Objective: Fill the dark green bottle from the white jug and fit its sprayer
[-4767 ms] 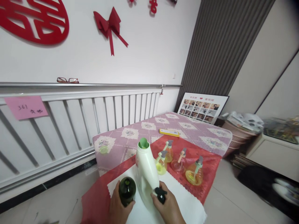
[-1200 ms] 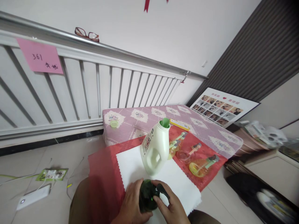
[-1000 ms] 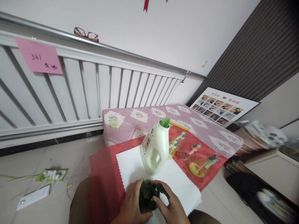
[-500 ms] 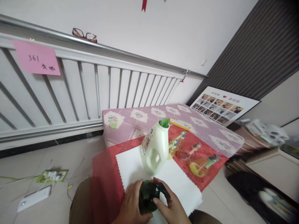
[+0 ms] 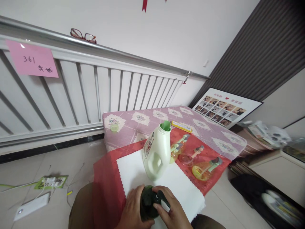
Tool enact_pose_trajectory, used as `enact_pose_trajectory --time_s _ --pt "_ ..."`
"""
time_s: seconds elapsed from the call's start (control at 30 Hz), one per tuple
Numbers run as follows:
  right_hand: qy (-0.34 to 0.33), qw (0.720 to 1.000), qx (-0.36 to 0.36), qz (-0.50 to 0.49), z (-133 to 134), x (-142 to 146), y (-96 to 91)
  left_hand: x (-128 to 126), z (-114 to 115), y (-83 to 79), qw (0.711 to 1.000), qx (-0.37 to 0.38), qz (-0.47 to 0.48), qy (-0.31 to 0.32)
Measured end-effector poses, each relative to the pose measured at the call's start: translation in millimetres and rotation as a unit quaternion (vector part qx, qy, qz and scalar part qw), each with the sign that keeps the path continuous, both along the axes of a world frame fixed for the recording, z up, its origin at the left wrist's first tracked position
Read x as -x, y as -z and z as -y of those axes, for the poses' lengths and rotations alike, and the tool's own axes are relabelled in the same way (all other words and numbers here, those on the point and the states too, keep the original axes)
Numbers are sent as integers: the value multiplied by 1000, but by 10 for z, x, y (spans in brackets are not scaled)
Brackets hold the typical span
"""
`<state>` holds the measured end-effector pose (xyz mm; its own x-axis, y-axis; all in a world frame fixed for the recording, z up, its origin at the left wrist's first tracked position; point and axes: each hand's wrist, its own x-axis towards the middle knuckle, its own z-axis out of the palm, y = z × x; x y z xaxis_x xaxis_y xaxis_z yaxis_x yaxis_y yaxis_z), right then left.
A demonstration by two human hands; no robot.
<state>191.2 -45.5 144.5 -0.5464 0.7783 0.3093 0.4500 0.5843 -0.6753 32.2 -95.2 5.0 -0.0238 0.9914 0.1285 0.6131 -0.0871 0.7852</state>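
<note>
At the near edge of a white cloth (image 5: 186,190), my left hand (image 5: 133,208) is wrapped round the side of a dark green pump bottle (image 5: 148,205). The fingers of my right hand (image 5: 172,208) pinch the bottle's black pump head (image 5: 161,197) at its top. Just beyond stands a large pale green jug (image 5: 156,156), upright, with a handle hole and a green spout in its uncapped mouth. A light green cap (image 5: 114,128) lies apart at the table's far left.
Several clear pump bottles (image 5: 203,171) with yellowish or pink tints are on the red cloth (image 5: 107,171) at right. Behind them lies a yellow-edged box (image 5: 181,126). A radiator (image 5: 114,92) runs along the wall; a power strip (image 5: 51,182) lies on the floor.
The pump head has turned a little under my right hand, its nozzle pointing more towards me. My left hand stays round the bottle. The whole view has shifted slightly.
</note>
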Motion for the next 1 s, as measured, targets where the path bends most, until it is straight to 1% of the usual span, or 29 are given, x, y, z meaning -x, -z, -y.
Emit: enact_pose_trajectory --time_s 0.07,0.13,0.23,0.37,0.47,0.57,0.67,0.77,0.9,1.0 --pt "3 1000 9 8 -10 -12 -2 2 -5 35 1000 -15 -6 2" --pt "14 999 33 13 -12 -21 -17 7 -7 32 1000 -14 -10 6" --pt "26 997 77 5 -10 -32 -49 15 -2 -31 1000 -1 -3 7" --pt "18 993 120 -1 -12 -38 -93 19 3 -144 1000 19 5 8" --pt "16 992 124 2 -15 -23 -130 22 -2 -212 999 37 3 16" --pt "17 993 115 6 -17 -4 -146 28 -5 -244 998 54 3 27" --pt "6 995 100 24 -20 -1 -127 30 2 -227 998 50 8 24" --pt "-4 996 85 40 -24 -6 -111 25 12 -171 999 30 18 14" --pt "-6 994 84 63 -37 5 -141 13 16 -91 1000 11 25 7" --pt "1 994 87 66 -52 18 -157 10 8 -67 1000 2 19 3"
